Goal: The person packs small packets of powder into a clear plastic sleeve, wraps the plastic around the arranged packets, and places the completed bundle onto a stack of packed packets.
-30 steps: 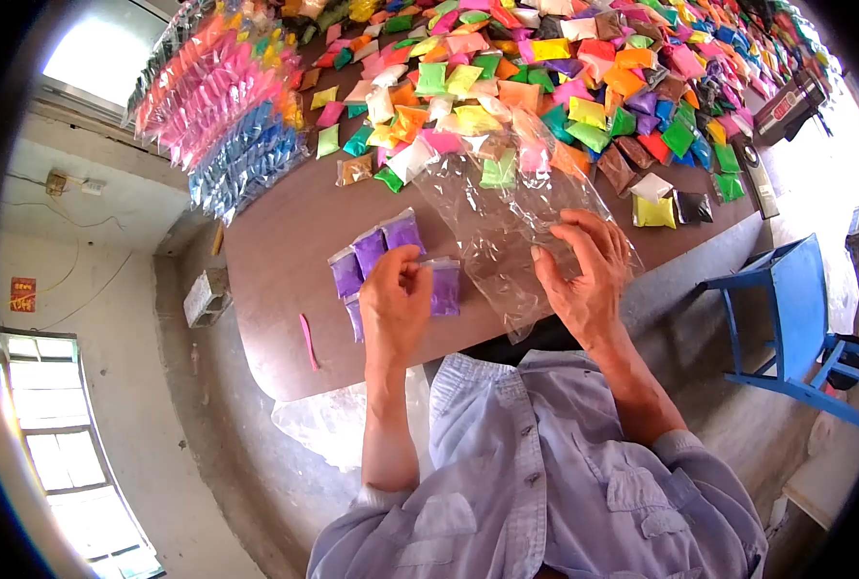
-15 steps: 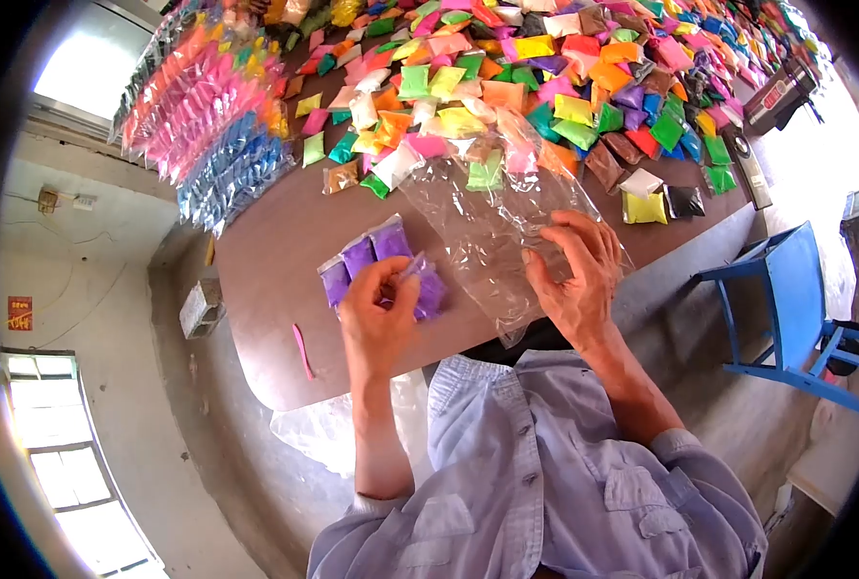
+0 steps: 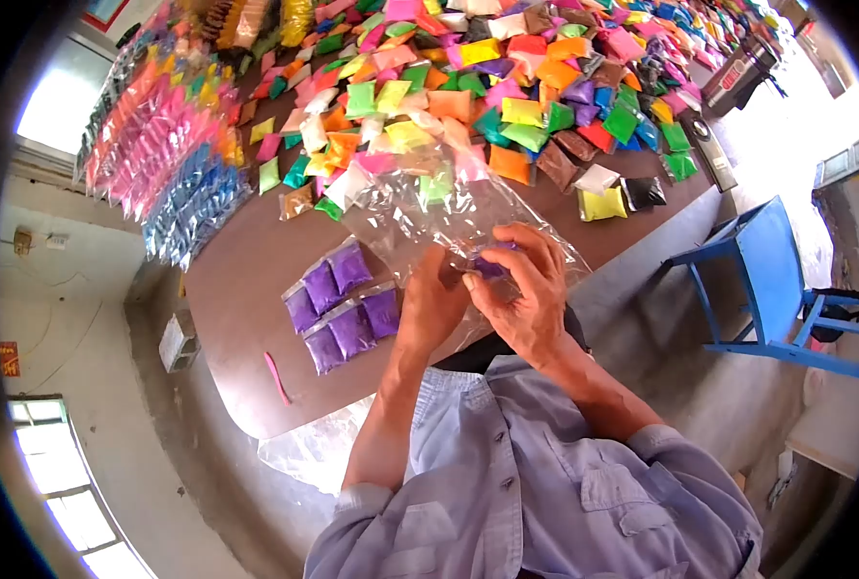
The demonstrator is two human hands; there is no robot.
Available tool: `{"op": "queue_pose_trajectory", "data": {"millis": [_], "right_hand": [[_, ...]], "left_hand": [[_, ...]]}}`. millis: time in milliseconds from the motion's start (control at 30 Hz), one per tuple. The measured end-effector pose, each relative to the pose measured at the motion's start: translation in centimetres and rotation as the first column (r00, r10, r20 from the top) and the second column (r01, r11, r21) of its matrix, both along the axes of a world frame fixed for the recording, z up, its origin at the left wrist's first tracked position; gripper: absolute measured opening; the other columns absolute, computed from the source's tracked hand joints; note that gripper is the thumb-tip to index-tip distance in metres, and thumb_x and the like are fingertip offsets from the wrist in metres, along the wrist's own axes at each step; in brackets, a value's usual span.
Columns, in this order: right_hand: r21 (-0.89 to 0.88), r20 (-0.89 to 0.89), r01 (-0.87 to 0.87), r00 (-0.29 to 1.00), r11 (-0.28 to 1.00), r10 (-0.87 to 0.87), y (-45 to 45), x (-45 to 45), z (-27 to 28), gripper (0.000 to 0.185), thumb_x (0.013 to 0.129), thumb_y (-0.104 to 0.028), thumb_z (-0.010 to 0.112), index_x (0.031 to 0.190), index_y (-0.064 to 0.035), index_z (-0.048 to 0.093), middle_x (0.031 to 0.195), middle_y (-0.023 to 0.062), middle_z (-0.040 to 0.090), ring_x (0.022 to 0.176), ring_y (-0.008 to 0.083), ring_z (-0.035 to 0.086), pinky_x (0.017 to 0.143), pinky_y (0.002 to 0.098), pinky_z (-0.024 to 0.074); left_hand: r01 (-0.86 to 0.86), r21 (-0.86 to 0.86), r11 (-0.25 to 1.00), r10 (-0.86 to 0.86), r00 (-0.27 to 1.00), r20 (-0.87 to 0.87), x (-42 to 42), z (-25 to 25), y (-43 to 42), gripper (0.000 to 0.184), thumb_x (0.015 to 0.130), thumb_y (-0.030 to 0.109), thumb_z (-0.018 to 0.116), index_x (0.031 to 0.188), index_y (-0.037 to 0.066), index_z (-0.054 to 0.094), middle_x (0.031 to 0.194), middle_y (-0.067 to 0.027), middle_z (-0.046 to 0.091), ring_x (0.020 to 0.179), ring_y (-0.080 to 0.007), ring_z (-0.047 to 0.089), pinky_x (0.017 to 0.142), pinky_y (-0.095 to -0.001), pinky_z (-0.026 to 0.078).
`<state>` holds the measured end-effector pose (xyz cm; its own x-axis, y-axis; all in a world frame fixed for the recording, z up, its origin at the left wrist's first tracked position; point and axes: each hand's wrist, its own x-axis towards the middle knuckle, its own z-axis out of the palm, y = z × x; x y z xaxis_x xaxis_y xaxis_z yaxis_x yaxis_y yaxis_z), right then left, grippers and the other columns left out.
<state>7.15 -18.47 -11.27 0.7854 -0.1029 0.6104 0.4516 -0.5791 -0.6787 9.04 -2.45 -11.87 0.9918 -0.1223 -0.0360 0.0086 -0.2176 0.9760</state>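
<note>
Over the brown table, both hands are close together at a large clear plastic bag (image 3: 405, 227) that lies flat and crinkled. My right hand (image 3: 526, 299) has its thumb and fingers closed around a small purple packet (image 3: 492, 262), partly covered by the fingers. Beside it is my left hand (image 3: 434, 304), its fingers bent toward the bag and the tips hidden from view. To the left of my left hand, several purple packets (image 3: 352, 328) lie in two neat rows, touching each other.
A pink strip (image 3: 277, 378) lies near the table's (image 3: 232, 318) left edge. Loose colourful packets (image 3: 507, 106) cover the far side. Bundled clear bags of coloured packets (image 3: 174, 154) are stacked at far left. A blue stool (image 3: 753, 280) stands on the right.
My left hand has moved right from the purple packets to beside my right hand, uncovering the front row. A purple packet now shows at my right fingers. The camera view has shifted.
</note>
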Motion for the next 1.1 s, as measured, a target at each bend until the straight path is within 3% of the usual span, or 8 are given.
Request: {"op": "queue_pose_trajectory", "data": {"millis": [100, 267, 400, 467, 700, 767, 867, 1100], "right_hand": [[-0.009, -0.003, -0.031, 1.000, 0.999, 0.031, -1.2, -0.7, 0.6, 0.037, 0.078, -0.019, 0.091, 0.111, -0.0093, 0.077, 0.131, 0.0104, 0.069, 0.124, 0.0351, 0.063, 0.110, 0.0499, 0.0453], [-0.023, -0.069, 0.083, 0.994, 0.996, -0.084, -6.7, -1.3, -0.8, 0.031, 0.092, -0.011, 0.078, 0.122, -0.0041, 0.077, 0.135, 0.0169, 0.068, 0.127, 0.0381, 0.063, 0.112, 0.0488, 0.0471], [-0.066, -0.121, 0.127, 0.983, 0.990, -0.134, -8.6, -1.4, -3.4, 0.028, 0.098, -0.005, 0.070, 0.125, -0.0011, 0.074, 0.136, 0.0191, 0.070, 0.126, 0.0394, 0.066, 0.107, 0.0478, 0.0530], [-0.068, -0.091, 0.098, 0.990, 0.993, -0.104, -8.3, -1.4, -3.9, 0.029, 0.098, -0.002, 0.069, 0.126, -0.0015, 0.074, 0.132, 0.0175, 0.072, 0.121, 0.0366, 0.070, 0.103, 0.0439, 0.0561], [0.186, -0.172, 0.086, 0.984, 0.979, -0.053, -6.1, -0.2, -3.9, 0.025, 0.100, 0.000, 0.071, 0.125, 0.0001, 0.074, 0.130, 0.0185, 0.074, 0.114, 0.0344, 0.074, 0.093, 0.0372, 0.0597], [0.195, -0.180, 0.082, 0.983, 0.977, -0.046, -6.2, -0.3, -3.7, 0.024, 0.100, 0.000, 0.072, 0.124, 0.0004, 0.074, 0.128, 0.0188, 0.074, 0.112, 0.0342, 0.075, 0.092, 0.0373, 0.0598], [0.189, -0.165, 0.069, 0.986, 0.980, -0.038, -6.5, 0.0, -3.8, 0.022, 0.101, -0.002, 0.072, 0.123, 0.0006, 0.075, 0.126, 0.0192, 0.075, 0.110, 0.0334, 0.076, 0.091, 0.0373, 0.0602], [0.226, -0.147, 0.062, 0.989, 0.972, -0.029, -6.4, 0.0, -3.4, 0.018, 0.103, -0.001, 0.070, 0.120, 0.0025, 0.074, 0.124, 0.0188, 0.076, 0.111, 0.0352, 0.075, 0.095, 0.0381, 0.0590]], "left_hand": [[0.129, 0.310, 0.942, -0.169, 0.980, 0.107, -0.4, -0.2, 0.1, 0.037, 0.092, 0.000, 0.075, 0.129, -0.001, 0.069, 0.102, -0.0158, 0.082, 0.093, -0.0228, 0.080, 0.082, -0.0376, 0.062], [0.141, 0.428, 0.893, -0.202, 0.974, 0.100, -0.8, 1.3, -0.8, 0.032, 0.092, 0.010, 0.073, 0.124, 0.011, 0.077, 0.099, -0.0237, 0.076, 0.088, -0.0430, 0.076, 0.077, -0.0458, 0.061], [0.091, 0.416, 0.905, -0.176, 0.970, 0.169, -0.9, 1.5, -1.2, 0.031, 0.092, 0.010, 0.073, 0.123, 0.011, 0.077, 0.099, -0.0239, 0.076, 0.089, -0.0432, 0.076, 0.078, -0.0479, 0.061], [0.047, 0.443, 0.895, -0.148, 0.969, 0.196, -0.6, 1.8, -1.6, 0.031, 0.091, 0.006, 0.078, 0.122, 0.005, 0.078, 0.102, -0.0179, 0.080, 0.082, -0.0273, 0.078, 0.074, -0.0377, 0.061], [0.212, 0.468, 0.858, -0.352, 0.906, 0.235, 0.0, 1.2, -1.4, 0.032, 0.088, 0.007, 0.083, 0.120, 0.005, 0.078, 0.109, -0.0193, 0.080, 0.090, -0.0305, 0.080, 0.077, -0.0373, 0.062], [0.269, 0.513, 0.815, -0.407, 0.896, 0.176, 0.2, 2.0, -1.4, 0.031, 0.095, 0.007, 0.072, 0.126, 0.003, 0.072, 0.116, -0.0228, 0.077, 0.104, -0.0453, 0.073, 0.089, -0.0497, 0.059], [0.262, 0.374, 0.890, -0.343, 0.924, 0.169, 0.4, 1.3, -1.5, 0.032, 0.095, 0.007, 0.073, 0.126, 0.003, 0.072, 0.119, -0.0218, 0.076, 0.106, -0.0443, 0.073, 0.091, -0.0487, 0.060], [0.294, 0.475, 0.829, -0.475, 0.818, 0.323, 1.1, -0.4, -2.0, 0.031, 0.094, 0.005, 0.073, 0.125, 0.005, 0.075, 0.121, -0.0197, 0.077, 0.107, -0.0412, 0.075, 0.093, -0.0451, 0.061]]}}
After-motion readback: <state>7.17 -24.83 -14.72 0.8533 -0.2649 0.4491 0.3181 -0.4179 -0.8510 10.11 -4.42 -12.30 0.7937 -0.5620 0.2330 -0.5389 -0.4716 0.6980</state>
